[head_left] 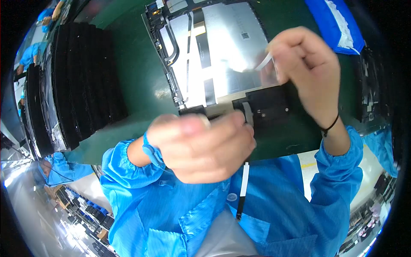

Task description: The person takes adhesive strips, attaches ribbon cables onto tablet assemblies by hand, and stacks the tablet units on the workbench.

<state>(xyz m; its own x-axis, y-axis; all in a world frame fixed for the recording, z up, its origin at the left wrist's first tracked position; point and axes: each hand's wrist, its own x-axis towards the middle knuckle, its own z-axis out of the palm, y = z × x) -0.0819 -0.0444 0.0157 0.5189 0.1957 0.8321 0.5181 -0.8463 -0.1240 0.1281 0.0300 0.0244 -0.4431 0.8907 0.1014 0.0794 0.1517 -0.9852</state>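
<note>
Opened device on green bench, people working beyond

Left hand (pixel 203 150), center: blurred, fingers curled, can't tell grip. Right hand (pixel 310 66), 2 o'clock: pinching white strip (pixel 264 62) over opened device (pixel 233 38), 12 o'clock. Green bench (pixel 132 47) beneath. Black panels (pixel 81 85) lined up, 10; blue container (pixel 323 21), 2. Room: cluttered shelving (pixel 83 207), 8; people in blue (pixel 30 55), 10.

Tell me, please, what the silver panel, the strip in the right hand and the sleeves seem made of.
Silver panel: probably metal, smooth, with bright glare. Pale strip: perhaps plastic film or paper, thin, too blurred to settle. Blue sleeves: likely woven fabric, slightly glossy, creased, with gathered ends.
</note>
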